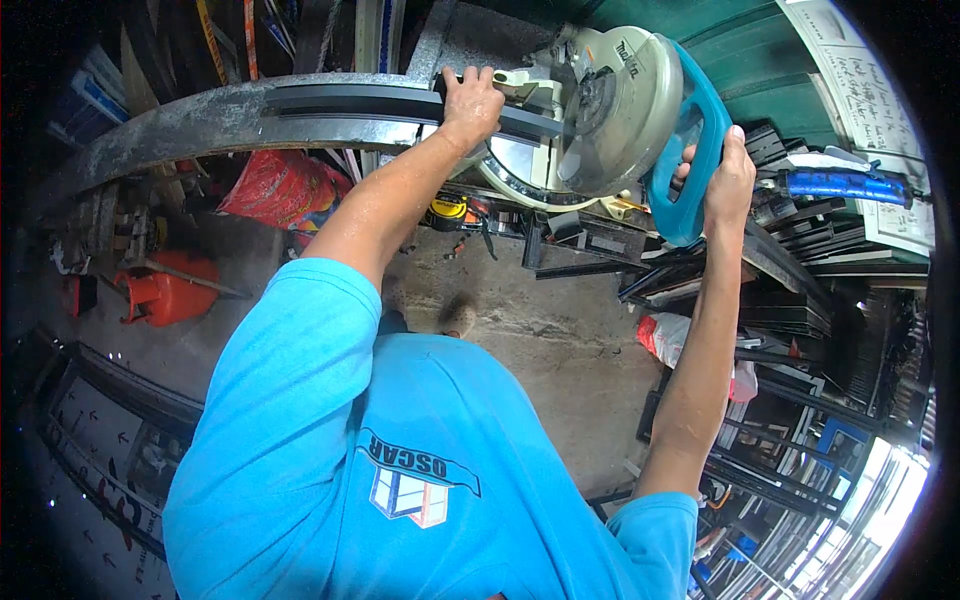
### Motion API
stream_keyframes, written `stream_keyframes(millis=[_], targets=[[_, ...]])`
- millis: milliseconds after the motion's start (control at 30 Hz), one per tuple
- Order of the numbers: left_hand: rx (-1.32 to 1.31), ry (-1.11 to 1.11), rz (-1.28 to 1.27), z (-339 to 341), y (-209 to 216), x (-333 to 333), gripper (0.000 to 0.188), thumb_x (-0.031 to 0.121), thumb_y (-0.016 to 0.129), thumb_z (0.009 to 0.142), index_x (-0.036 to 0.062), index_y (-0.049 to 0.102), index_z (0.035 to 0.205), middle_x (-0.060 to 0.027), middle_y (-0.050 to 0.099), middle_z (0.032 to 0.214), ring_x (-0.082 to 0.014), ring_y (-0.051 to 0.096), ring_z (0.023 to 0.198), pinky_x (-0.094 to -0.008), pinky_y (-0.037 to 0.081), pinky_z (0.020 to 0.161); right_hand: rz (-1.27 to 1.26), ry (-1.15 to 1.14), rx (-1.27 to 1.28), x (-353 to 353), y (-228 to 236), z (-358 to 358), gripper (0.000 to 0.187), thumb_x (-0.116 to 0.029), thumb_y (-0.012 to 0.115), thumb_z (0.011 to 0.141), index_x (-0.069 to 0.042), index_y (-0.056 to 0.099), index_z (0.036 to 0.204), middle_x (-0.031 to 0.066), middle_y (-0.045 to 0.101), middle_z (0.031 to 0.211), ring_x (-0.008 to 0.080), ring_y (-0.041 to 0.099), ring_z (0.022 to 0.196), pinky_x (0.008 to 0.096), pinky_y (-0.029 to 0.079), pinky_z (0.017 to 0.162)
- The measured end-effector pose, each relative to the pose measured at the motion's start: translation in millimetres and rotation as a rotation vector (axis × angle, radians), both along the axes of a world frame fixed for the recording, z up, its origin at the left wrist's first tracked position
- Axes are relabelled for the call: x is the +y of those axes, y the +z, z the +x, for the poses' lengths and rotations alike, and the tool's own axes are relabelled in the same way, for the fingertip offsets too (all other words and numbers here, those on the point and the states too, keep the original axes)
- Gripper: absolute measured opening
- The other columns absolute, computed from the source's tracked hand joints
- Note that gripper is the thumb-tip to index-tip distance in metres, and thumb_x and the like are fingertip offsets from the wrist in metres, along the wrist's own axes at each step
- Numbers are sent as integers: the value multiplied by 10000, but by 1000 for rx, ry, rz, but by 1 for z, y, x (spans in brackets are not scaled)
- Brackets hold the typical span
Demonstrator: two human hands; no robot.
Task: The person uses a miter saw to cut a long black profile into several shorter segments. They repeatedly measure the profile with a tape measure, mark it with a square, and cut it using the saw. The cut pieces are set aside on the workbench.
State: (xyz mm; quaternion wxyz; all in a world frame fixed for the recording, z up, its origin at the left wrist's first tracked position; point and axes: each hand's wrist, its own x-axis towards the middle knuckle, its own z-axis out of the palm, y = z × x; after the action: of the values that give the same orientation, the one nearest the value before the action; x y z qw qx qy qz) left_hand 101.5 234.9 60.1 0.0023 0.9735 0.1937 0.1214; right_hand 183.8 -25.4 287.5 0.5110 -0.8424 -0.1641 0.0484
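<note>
A mitre saw [630,125] with a pale housing and a rounded guard stands at the top of the head view. My right hand [728,185] is wrapped round its large teal loop handle [682,222]. A long dark metal profile [350,101] lies across the bench rail and reaches onto the saw table beside the guard. Over that profile my left hand [472,105] is closed, its fingers curled across the far edge near the saw's fence. The guard covers the blade, and the profile's right end is partly hidden there.
The long grey bench rail [180,135] runs left from the saw. Below it are a yellow and black tape measure [450,207], a red bag [280,190] and an orange gas cylinder [175,288]. Rightward, a blue tube [845,187] lies above dark metal offcuts [785,305], with a plastic bag [668,338] nearby.
</note>
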Motion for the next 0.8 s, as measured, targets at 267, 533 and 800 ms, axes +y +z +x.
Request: stream_keyframes(millis=[267, 533, 800], targets=[[19, -1, -6, -1, 3, 0, 351, 399, 892, 683, 221, 816, 976, -75, 589, 1188, -297, 541, 1200, -679, 310, 1067, -10, 14, -23, -2, -3, 0, 586, -454, 313, 1095, 28, 609, 942, 131, 658, 731, 200, 652, 560, 352, 551, 519], [-7, -21, -26, -4, 9, -2, 353, 393, 895, 679, 227, 816, 980, -77, 590, 1189, -288, 540, 1202, -665, 305, 1085, 7, 16, -13, -5, -4, 1, 562, -458, 346, 1089, 6, 632, 953, 118, 672, 772, 193, 646, 583, 360, 550, 556], [7, -20, -43, -8, 13, -1, 358, 383, 896, 684, 246, 817, 1005, -73, 587, 1177, -288, 541, 1204, -667, 307, 1093, -9, 22, -43, -1, -3, -1, 608, -462, 297, 1097, 28, 620, 937, 120, 654, 709, 198, 649, 554, 352, 549, 516]])
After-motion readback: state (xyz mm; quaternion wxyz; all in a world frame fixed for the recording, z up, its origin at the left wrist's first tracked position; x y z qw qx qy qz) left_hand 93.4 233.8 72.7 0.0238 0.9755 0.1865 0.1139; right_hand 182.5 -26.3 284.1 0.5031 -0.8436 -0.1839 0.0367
